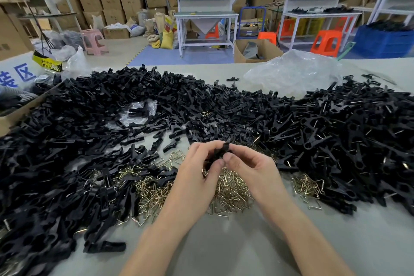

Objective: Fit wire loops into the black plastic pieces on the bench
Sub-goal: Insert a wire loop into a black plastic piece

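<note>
Both hands meet over the middle of the bench and together hold one black plastic piece point(220, 152). My left hand point(197, 172) pinches it from the left and my right hand point(248, 167) pinches it from the right, thumbs on top. Whether a wire loop sits in the piece is hidden by the fingers. Directly under the hands lies a heap of brass-coloured wire loops point(228, 192). A wide pile of loose black plastic pieces point(94, 119) spreads across the bench on the left and behind. Another pile of black pieces with wire showing point(340, 139) lies to the right.
A smaller cluster of wire loops point(308, 188) lies at the right. A crumpled clear plastic bag point(293, 71) sits at the back right, a cardboard box edge point(22, 110) at the left. Bare grey bench surface point(224, 248) lies near me between my forearms.
</note>
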The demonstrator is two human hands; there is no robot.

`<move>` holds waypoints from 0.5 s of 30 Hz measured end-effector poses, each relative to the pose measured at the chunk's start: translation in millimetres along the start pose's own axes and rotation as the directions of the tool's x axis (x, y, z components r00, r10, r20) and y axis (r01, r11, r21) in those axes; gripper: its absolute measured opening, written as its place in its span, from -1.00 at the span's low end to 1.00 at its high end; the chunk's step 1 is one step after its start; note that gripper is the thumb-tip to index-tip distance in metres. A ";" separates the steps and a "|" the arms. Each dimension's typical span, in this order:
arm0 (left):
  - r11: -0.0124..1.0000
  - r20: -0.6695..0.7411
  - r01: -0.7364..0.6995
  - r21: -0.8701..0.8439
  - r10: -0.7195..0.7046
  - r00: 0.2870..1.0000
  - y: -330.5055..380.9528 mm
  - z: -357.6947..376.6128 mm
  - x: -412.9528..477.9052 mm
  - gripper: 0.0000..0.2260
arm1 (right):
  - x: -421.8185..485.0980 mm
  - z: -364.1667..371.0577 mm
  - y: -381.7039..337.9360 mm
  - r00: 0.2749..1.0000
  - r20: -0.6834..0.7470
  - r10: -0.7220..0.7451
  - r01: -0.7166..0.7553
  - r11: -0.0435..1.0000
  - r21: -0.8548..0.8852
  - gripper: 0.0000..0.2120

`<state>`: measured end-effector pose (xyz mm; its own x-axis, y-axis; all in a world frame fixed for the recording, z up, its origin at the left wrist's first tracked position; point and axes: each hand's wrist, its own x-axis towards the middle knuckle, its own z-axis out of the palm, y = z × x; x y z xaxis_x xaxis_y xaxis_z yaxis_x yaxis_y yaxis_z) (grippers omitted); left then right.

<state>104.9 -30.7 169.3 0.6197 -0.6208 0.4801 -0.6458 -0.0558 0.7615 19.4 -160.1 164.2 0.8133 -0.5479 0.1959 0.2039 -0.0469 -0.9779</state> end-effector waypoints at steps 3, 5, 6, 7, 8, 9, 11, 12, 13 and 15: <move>0.979 0.001 0.089 -0.182 -0.090 0.996 4.4 1.3 -0.3 -0.69 | -0.5 0.6 0.1 1.000 -0.001 0.024 -0.023 0.994 0.111 -0.79; 0.944 -0.020 0.136 -0.301 -0.149 0.989 7.1 -1.5 1.0 -0.74 | 0.8 1.2 -1.0 0.999 -0.036 0.040 -0.031 0.975 0.222 -0.81; 0.931 -0.053 0.139 -0.336 -0.166 0.985 8.1 -3.7 2.2 -0.75 | 1.8 0.7 -2.0 0.997 -0.059 0.057 -0.039 0.960 0.277 -0.82; 0.917 -0.085 0.147 -0.370 -0.191 0.978 8.2 -5.8 3.7 -0.76 | 2.9 0.0 -2.9 0.993 -0.082 0.079 -0.049 0.946 0.319 -0.83; 0.898 -0.107 0.161 -0.410 -0.223 0.969 7.9 -7.4 5.2 -0.76 | 3.8 -1.3 -3.3 0.989 -0.101 0.103 -0.062 0.934 0.352 -0.85; 0.873 -0.112 0.180 -0.453 -0.256 0.960 7.9 -8.4 6.2 -0.75 | 4.4 -2.1 -3.6 0.985 -0.114 0.127 -0.075 0.923 0.378 -0.86; 0.857 -0.086 0.216 -0.468 -0.287 0.954 7.9 -7.6 6.7 -0.74 | 3.8 -2.1 -4.1 0.980 -0.114 0.163 -0.103 0.906 0.411 -0.86; 0.866 -0.059 0.230 -0.444 -0.285 0.957 7.8 -6.0 6.2 -0.74 | 3.4 -1.5 -3.5 0.979 -0.105 0.176 -0.118 0.902 0.415 -0.85; 0.872 -0.030 0.242 -0.426 -0.281 0.959 7.6 -4.0 5.4 -0.74 | 2.9 -0.8 -2.8 0.978 -0.094 0.185 -0.131 0.900 0.416 -0.86; 0.870 0.018 0.258 -0.420 -0.276 0.961 8.1 -0.3 4.3 -0.75 | 2.8 -0.5 -1.4 0.978 -0.077 0.195 -0.143 0.891 0.430 -0.84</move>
<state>102.5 -33.5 177.7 0.7658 -0.5952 0.2436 -0.2150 0.1200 0.9692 21.1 -162.0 166.1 0.7930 -0.6092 -0.0044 0.2995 0.3962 -0.8679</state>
